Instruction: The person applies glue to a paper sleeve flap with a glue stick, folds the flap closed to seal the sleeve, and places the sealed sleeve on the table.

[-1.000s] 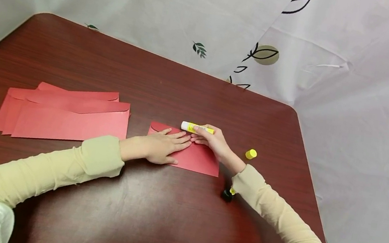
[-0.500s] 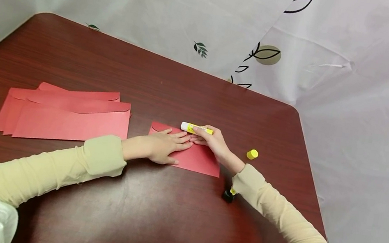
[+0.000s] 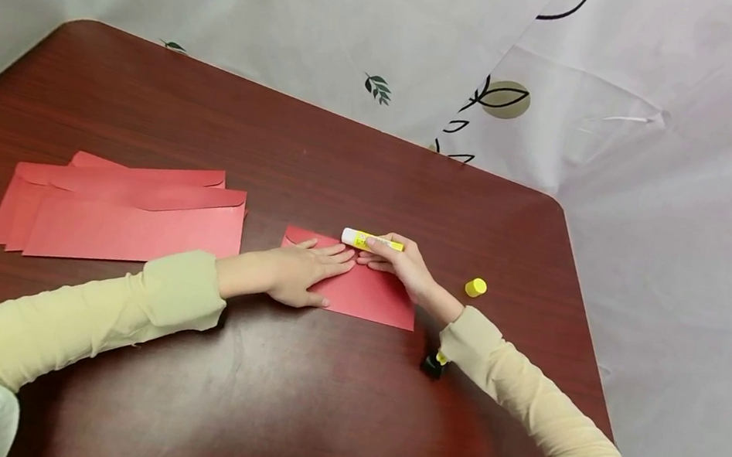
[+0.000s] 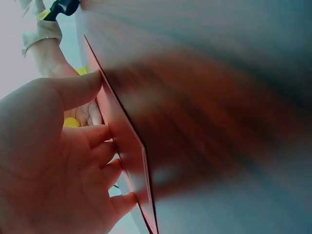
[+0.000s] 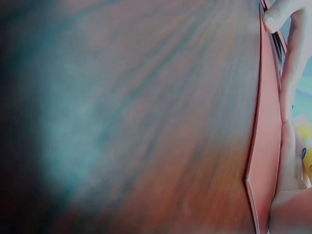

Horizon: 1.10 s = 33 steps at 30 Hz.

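Note:
A red envelope (image 3: 374, 296) lies on the brown table under both hands. My left hand (image 3: 302, 274) rests on its left part with the fingers spread. In the left wrist view, the thumb and fingertips of this hand (image 4: 53, 165) touch the red envelope (image 4: 122, 131). My right hand (image 3: 407, 272) holds a yellow and white glue stick (image 3: 359, 240), its white end pointing left, over the envelope's upper edge. The lower fingers of that hand rest on the envelope. Only a bit of the yellow glue stick (image 5: 307, 161) shows in the right wrist view.
Several red envelopes (image 3: 134, 231) lie overlapping on the left of the table (image 3: 271, 403). A yellow cap (image 3: 475, 288) sits right of my right hand. A black item with a yellow part (image 3: 432, 366) lies by the right cuff, partly hidden. Pale patterned fabric hangs behind the table.
My left hand has slid slightly to the left on the envelope. My right hand and the glue stick stay in nearly the same place.

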Available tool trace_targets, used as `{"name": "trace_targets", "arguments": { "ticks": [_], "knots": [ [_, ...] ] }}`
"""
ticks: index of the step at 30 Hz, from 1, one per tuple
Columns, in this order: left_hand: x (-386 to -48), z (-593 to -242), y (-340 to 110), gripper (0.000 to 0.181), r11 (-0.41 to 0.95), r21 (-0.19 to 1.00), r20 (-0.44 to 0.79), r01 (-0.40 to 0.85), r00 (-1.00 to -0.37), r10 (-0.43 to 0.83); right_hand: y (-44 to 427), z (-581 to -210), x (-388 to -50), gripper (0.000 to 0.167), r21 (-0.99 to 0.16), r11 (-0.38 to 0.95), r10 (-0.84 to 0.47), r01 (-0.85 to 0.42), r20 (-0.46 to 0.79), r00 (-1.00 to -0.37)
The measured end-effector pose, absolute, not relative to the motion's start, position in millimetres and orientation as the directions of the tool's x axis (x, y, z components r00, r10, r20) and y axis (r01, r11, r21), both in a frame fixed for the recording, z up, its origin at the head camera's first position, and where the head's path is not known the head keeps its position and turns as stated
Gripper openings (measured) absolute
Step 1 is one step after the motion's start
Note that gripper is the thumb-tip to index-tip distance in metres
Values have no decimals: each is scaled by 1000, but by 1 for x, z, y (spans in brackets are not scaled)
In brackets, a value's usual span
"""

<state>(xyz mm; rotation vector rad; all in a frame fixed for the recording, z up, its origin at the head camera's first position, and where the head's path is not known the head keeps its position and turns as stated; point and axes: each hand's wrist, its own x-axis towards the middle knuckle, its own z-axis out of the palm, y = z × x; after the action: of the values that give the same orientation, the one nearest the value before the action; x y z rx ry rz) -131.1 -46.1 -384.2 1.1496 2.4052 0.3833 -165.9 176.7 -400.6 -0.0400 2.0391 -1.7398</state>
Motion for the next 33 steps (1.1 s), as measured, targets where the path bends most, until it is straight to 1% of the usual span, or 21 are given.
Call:
{"name": "trace_targets", "arguments": {
  "ticks": [7, 12, 16, 20, 26, 33],
  "knots": [
    [-129, -385, -59, 73, 642, 429, -281, 635, -582, 763, 181, -399, -166, 16, -934, 255, -329, 251, -328, -886],
    [-129, -386, -68, 74, 642, 448, -274, 622, -588, 761, 184, -398, -165, 20, -932, 276, -338, 236, -324, -883],
    [-129, -385, -76, 73, 640, 456, -258, 618, -597, 760, 190, -398, -164, 22, -926, 302, -322, 225, -322, -890],
    [-128, -385, -86, 73, 655, 442, -256, 613, -614, 747, 199, -397, -163, 20, -919, 315, -290, 237, -331, -898],
    [-125, -383, -95, 71, 674, 408, -252, 615, -634, 731, 212, -395, -161, 16, -917, 304, -259, 260, -342, -903],
    [-122, -381, -97, 72, 697, 385, -254, 605, -656, 710, 221, -396, -159, 13, -926, 273, -272, 260, -333, -903]
  ]
}}
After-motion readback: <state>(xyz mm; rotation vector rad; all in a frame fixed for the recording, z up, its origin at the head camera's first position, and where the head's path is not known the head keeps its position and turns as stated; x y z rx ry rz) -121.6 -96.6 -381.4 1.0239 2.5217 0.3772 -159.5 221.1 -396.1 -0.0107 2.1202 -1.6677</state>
